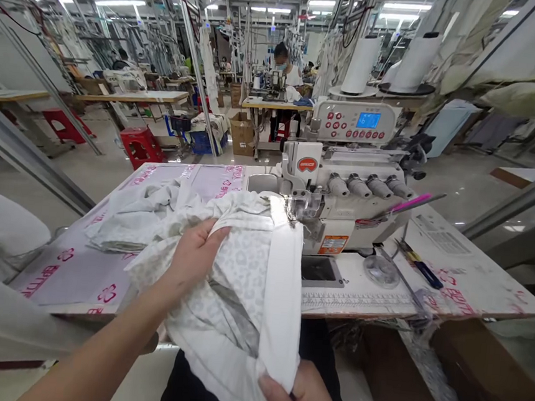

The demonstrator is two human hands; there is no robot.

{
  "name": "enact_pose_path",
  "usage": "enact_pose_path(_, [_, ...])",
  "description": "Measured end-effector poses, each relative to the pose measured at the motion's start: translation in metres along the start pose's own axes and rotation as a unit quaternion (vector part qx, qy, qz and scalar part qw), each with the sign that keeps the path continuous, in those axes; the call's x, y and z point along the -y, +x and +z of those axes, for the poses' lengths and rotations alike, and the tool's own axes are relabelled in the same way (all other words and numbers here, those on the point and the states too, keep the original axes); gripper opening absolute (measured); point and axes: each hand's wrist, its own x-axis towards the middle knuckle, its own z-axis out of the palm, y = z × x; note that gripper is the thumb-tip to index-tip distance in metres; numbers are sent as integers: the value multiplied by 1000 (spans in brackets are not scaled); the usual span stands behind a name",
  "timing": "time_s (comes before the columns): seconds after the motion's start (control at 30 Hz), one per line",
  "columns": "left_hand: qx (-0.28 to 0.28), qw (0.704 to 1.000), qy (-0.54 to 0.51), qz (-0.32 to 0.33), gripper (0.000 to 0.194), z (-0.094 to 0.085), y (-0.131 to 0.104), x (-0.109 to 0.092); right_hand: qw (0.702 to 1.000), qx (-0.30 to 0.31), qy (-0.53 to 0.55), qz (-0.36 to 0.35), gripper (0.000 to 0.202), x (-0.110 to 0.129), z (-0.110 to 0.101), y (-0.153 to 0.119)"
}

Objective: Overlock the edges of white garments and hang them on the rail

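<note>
A pale patterned garment (243,261) with a plain white band (283,289) along its right side lies partly on the table and hangs over the front edge. The band's top end is at the needle area of a white sewing machine (337,200). My left hand (197,250) pinches the cloth left of the band, thumb and fingers closed on a fold. Down at the lower end of the band, my right hand (300,394) grips its edge between thumb and fingers.
More pale fabric (130,213) lies on the left of the table (69,270). To the right are a clear round dish (380,271), dark-handled snips (425,270) and a ruler strip (356,302). Open cardboard boxes (402,374) stand below. A person (292,75) sits at another machine.
</note>
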Motion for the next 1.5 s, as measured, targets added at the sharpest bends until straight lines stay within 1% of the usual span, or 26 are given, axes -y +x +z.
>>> enact_pose_path(0.1, [-18,999,23,24,28,-1,14,-5,999,16,-10,-36,40,8,-7,14])
enact_pose_path(0.23, [-55,992,79,87,26,0,36,-12,995,62,43,-60,39,24,-16,31])
enact_pose_path(0.27, [-67,988,92,101,26,0,41,-14,994,65,57,-68,38,28,-18,36])
enact_pose_path(0.33, [-84,982,107,130,24,1,53,-17,992,56,76,-79,34,33,-22,45])
enact_pose_path(0.43, [-102,973,116,174,21,3,70,-22,993,45,86,-74,31,36,-28,56])
enact_pose_path(0.63, [-131,956,122,234,21,4,98,-32,995,29,67,-69,36,39,-42,80])
enact_pose_path(0.73, [-141,950,122,249,24,7,121,-35,994,22,77,-70,37,43,-48,95])
enact_pose_path(0.8, [-143,952,130,239,22,10,132,-38,994,16,88,-66,38,47,-52,104])
enact_pose_path(0.83, [-152,950,137,237,18,11,132,-40,994,12,95,-61,38,49,-54,109])
enact_pose_path(0.87, [-169,944,148,242,13,13,127,-41,993,9,103,-54,39,51,-55,113])
enact_pose_path(0.9, [-188,935,158,255,11,15,115,-43,993,7,109,-45,40,53,-57,116])
enact_pose_path(0.93, [-198,927,166,274,13,18,97,-44,993,7,116,-36,41,54,-58,118])
enact_pose_path(0.97, [-190,920,172,295,15,20,74,-45,992,7,123,-27,42,56,-59,120])
enact_pose_path(1.0, [-156,924,170,306,14,23,48,-44,991,8,128,-21,43,57,-60,121])
enact_pose_path(1.03, [-63,939,163,296,14,26,21,-41,991,10,135,-17,43,58,-61,121])
enact_pose_path(1.07, [55,949,157,266,20,30,-2,-38,990,12,140,-17,43,58,-61,122])
enact_pose_path(1.1, [101,961,142,213,22,33,-21,-33,989,13,143,-19,43,59,-62,122])
enact_pose_path(1.13, [129,971,112,169,25,36,-34,-27,989,16,145,-23,43,60,-62,122])
enact_pose_path(1.17, [153,977,70,128,27,39,-41,-22,989,16,147,-27,43,60,-63,123])
enact_pose_path(1.2, [170,981,16,92,30,41,-43,-17,988,18,152,-30,43,61,-63,123])
enact_pose_path(1.27, [207,974,-90,36,30,44,-40,-11,985,20,168,-30,43,62,-64,124])
enact_pose_path(1.3, [220,968,-124,15,29,44,-40,-11,984,20,176,-28,43,62,-65,124])
enact_pose_path(1.37, [253,957,-140,-3,27,40,-47,-15,981,28,190,-11,44,63,-64,120])
enact_pose_path(1.4, [285,949,-134,-3,29,36,-55,-18,980,41,196,5,43,63,-62,116])
enact_pose_path(1.43, [330,936,-125,-2,31,32,-64,-21,977,60,205,25,42,62,-60,110])
enact_pose_path(1.5, [427,898,-104,-14,36,21,-85,-25,966,107,226,62,41,61,-53,98])
